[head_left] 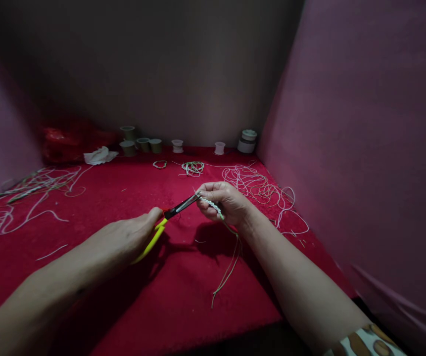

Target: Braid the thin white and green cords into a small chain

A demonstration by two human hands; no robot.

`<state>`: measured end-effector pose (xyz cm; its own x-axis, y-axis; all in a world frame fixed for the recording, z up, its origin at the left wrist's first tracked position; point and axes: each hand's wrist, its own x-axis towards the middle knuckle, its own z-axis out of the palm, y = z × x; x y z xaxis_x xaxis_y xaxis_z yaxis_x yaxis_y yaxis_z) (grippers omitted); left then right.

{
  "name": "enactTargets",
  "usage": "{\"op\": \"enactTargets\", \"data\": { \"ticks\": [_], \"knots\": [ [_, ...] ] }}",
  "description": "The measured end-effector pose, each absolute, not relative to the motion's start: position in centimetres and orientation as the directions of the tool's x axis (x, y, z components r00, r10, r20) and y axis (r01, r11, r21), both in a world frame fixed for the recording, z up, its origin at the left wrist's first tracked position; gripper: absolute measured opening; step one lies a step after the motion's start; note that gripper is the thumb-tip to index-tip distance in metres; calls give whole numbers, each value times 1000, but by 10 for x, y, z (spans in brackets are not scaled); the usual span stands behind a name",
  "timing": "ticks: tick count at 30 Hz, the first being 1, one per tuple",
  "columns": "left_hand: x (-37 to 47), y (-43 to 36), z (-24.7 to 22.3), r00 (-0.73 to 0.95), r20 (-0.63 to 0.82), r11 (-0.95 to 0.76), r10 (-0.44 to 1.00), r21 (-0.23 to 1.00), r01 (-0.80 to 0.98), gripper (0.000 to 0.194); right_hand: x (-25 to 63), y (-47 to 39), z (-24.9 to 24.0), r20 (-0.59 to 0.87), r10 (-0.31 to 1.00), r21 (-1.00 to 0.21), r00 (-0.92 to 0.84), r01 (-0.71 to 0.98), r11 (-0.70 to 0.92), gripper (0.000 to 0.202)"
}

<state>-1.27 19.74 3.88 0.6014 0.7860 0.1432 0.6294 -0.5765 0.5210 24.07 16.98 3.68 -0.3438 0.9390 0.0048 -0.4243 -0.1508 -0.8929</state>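
Observation:
My left hand (144, 227) is closed around a pair of scissors (157, 237) with yellow handles and dark blades. The blades point right and up, and their tips touch the end of a braided cord bracelet (213, 205) at my right fingertips. That white and green braid is pinched in my right hand (224, 198), between thumb and fingers. From its lower end, loose thin green cords (229, 272) hang down over the red cloth. Whether the blades are closed on a strand is too small to tell.
Tangled cords (260, 188) lie on the right, more loose cords (42, 185) on the left. A small braided loop (160, 164) and a cord bundle (192, 168) sit farther back. Along the wall stand several spools (156, 145), a jar (247, 142), white tissue (100, 155) and a red plastic bag (71, 142).

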Motion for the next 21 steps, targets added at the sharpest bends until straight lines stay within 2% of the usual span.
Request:
{"op": "enactTargets", "data": {
  "ticks": [3, 8, 12, 21],
  "knots": [
    [-13, 199, 39, 699, 38, -670, 714, 327, 667, 21, 241, 170, 36, 10, 938, -889, -346, -433, -150, 9],
    [-13, 202, 35, 723, 56, -718, 688, 197, 668, 25, 239, 171, 36, 14, 945, -884, -327, -446, -141, 13],
    [-13, 203, 32, 740, 64, -733, 670, 217, 645, 23, 238, 171, 36, 3, 948, -885, -319, -441, -146, 15],
    [-13, 201, 32, 680, 52, -655, 732, 331, 679, 11, 238, 169, 38, -26, 956, -904, -292, -401, -147, 12]
  ]
}}
